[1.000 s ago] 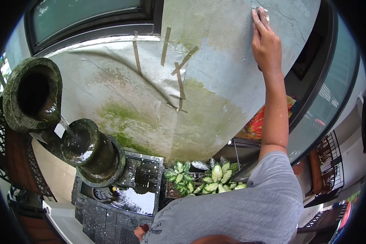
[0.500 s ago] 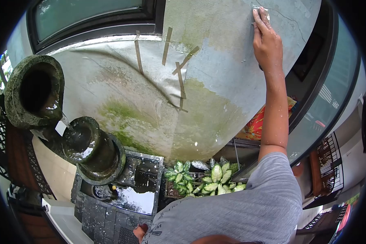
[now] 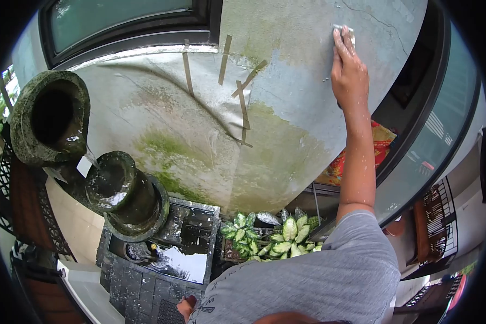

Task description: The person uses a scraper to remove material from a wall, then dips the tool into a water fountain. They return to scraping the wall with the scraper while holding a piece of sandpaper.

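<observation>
Grey rendered wall (image 3: 308, 108) — stained green with algae toward its lower middle, cleaner and paler where the right hand (image 3: 350, 73) works near the top. Item held: a small pale pad, probably sandpaper or a scouring pad (image 3: 345, 29), pressed flat against the wall under the fingertips (image 3: 341, 42). Fingers extended and laid together over the pad, palm toward the wall; only the pad's upper edge shows beyond them. Pad lies directly above the hand, at the far end of the outstretched arm; the arm's long axis runs nearly straight up from the grey T-shirt sleeve (image 3: 356, 254). A thin crack (image 3: 380, 19) in the render passes just to the right of the pad.

Left hand — not clearly in view; a small patch of skin at the bottom edge cannot be identified, so its grip cannot be told.

Other entries: strips of tape (image 3: 243, 102) crossing on the wall, well left of the hand; two mossy stone fountain urns (image 3: 51, 119) at far left, water spilling toward a dark basin (image 3: 183, 259); variegated leafy plants (image 3: 275, 237) at the wall's foot; dark window frame (image 3: 135, 32) above.
</observation>
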Demonstrator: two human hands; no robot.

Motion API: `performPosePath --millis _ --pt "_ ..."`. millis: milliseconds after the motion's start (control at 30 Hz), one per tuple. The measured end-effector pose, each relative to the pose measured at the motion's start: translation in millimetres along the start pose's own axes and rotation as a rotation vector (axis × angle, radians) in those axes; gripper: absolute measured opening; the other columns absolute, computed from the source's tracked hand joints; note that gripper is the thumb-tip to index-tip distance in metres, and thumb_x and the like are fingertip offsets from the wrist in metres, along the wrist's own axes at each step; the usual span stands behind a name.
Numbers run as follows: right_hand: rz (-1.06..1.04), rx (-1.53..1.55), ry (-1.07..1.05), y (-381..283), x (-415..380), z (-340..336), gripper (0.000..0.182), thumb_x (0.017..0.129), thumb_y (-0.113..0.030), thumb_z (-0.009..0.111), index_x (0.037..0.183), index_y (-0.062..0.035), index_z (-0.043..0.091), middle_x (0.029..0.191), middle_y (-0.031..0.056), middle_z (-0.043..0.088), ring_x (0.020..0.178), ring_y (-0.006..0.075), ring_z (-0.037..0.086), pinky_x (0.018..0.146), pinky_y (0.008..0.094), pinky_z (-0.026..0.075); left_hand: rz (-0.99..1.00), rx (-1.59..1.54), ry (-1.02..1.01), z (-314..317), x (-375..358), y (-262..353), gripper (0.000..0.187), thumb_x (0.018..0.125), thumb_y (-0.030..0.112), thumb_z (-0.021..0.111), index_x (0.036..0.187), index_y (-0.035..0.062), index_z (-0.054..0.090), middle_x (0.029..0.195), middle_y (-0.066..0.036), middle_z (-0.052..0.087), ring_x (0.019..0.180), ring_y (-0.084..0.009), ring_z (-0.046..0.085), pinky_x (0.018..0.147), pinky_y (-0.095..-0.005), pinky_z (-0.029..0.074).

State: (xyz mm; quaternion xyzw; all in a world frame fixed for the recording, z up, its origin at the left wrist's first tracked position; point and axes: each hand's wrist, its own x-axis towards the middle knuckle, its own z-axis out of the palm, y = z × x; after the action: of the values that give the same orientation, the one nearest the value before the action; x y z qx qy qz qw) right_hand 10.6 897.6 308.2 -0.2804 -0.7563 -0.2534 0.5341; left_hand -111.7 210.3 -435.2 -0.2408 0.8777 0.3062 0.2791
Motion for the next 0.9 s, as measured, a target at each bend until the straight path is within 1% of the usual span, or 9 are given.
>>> performPosePath --millis 67,333,367,433,567,633,767,867,900 --pt "0.021 0.012 0.008 -2 1 7 0.042 0.107 -0.017 0.051 0.147 -0.0204 0.062 0.156 0.0057 0.054 0.134 0.0345 0.059 0.112 0.0429 0.05 0.03 -0.104 -0.067 6 6 -1 0.05 0.093 0.041 0.075 0.104 -0.0077 0.078 0.103 -0.026 0.078 0.098 -0.0401 0.076 0.086 -0.0476 0.057" --pt "-0.093 0.042 0.111 -1 39 1 0.043 0.106 -0.014 0.054 0.147 -0.0196 0.062 0.156 0.0079 0.054 0.139 0.0339 0.054 0.111 0.0435 0.05 0.059 0.249 0.082 1 -29 -1 0.047 0.095 0.04 0.072 0.106 -0.0051 0.079 0.103 -0.025 0.078 0.098 -0.0385 0.076 0.084 -0.047 0.057" --pt "-0.09 0.043 0.103 -1 26 2 0.043 0.106 -0.014 0.054 0.147 -0.0196 0.062 0.156 0.0079 0.054 0.139 0.0339 0.054 0.111 0.0435 0.05 0.065 0.29 0.092 2 -35 2 0.048 0.095 0.041 0.072 0.106 -0.0052 0.079 0.104 -0.025 0.078 0.098 -0.0386 0.076 0.084 -0.0473 0.057" --pt "-0.052 0.024 0.035 -3 -25 11 0.052 0.1 -0.004 0.055 0.15 -0.0166 0.058 0.158 0.0095 0.051 0.122 0.0407 0.064 0.095 0.0473 0.059 0.074 0.367 0.113 -5 -48 -1 0.049 0.095 0.042 0.071 0.107 -0.0053 0.079 0.104 -0.026 0.078 0.099 -0.0388 0.076 0.084 -0.0478 0.057" --pt "0.071 0.058 -0.111 -7 -167 31 0.066 0.094 0.005 0.057 0.156 -0.0159 0.05 0.166 0.007 0.04 0.134 0.0363 0.059 0.091 0.0451 0.062 0.073 0.461 0.151 -4 -73 10 0.052 0.095 0.044 0.07 0.107 -0.0055 0.079 0.104 -0.027 0.077 0.099 -0.0391 0.076 0.084 -0.0486 0.056" --pt "0.114 0.098 -0.138 -9 -208 41 0.066 0.094 0.006 0.056 0.156 -0.0158 0.05 0.166 0.0064 0.04 0.136 0.0353 0.057 0.091 0.0446 0.062 -0.062 0.227 0.06 7 -58 -6 0.053 0.094 0.046 0.071 0.108 -0.005 0.078 0.104 -0.027 0.077 0.102 -0.0391 0.076 0.085 -0.0484 0.056" --pt "0.073 0.054 -0.099 -7 -177 42 0.066 0.094 0.006 0.056 0.156 -0.0159 0.051 0.167 0.005 0.04 0.138 0.033 0.056 0.092 0.0438 0.063 -0.268 0.041 -0.018 23 -34 -32 0.054 0.092 0.047 0.071 0.109 -0.003 0.078 0.105 -0.028 0.076 0.099 -0.0401 0.075 0.085 -0.0481 0.058" --pt "0.037 0.045 -0.082 -12 -108 29 0.062 0.096 0.002 0.056 0.155 -0.0159 0.052 0.165 0.0051 0.042 0.134 0.0342 0.059 0.091 0.045 0.062 -0.147 -0.011 0.046 12 -46 -44 0.052 0.092 0.044 0.073 0.108 -0.0053 0.077 0.101 -0.025 0.077 0.089 -0.0398 0.075 0.081 -0.0477 0.058" --pt "0.016 0.051 -0.057 -12 -90 25 0.061 0.096 0.001 0.056 0.155 -0.016 0.052 0.165 0.005 0.043 0.132 0.0346 0.06 0.091 0.0454 0.061 0.386 0.07 0.067 10 -33 -37 0.05 0.092 0.041 0.074 0.108 -0.0065 0.077 0.099 -0.025 0.078 0.089 -0.0392 0.076 0.08 -0.0476 0.058"
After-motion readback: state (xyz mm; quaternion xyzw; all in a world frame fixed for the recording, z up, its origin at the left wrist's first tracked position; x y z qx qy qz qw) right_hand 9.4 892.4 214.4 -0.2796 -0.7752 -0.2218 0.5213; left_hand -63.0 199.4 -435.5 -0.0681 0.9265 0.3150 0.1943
